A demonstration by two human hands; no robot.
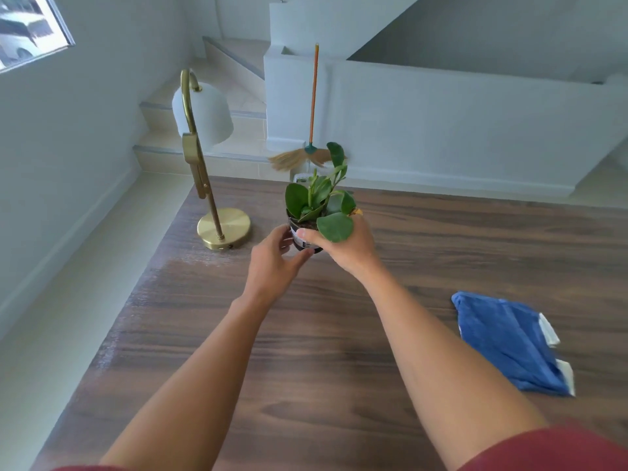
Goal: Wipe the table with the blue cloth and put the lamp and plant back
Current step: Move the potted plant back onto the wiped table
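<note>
A: What does my grip hold?
B: My right hand (343,248) and left hand (272,263) both curl round the plant (317,207) pot, 1 on each side, upright at the counter (306,351) far middle.

A: And outward?
B: Lamp (217,185) stands just left of it; blue cloth (509,341) lies well apart, right.
</note>
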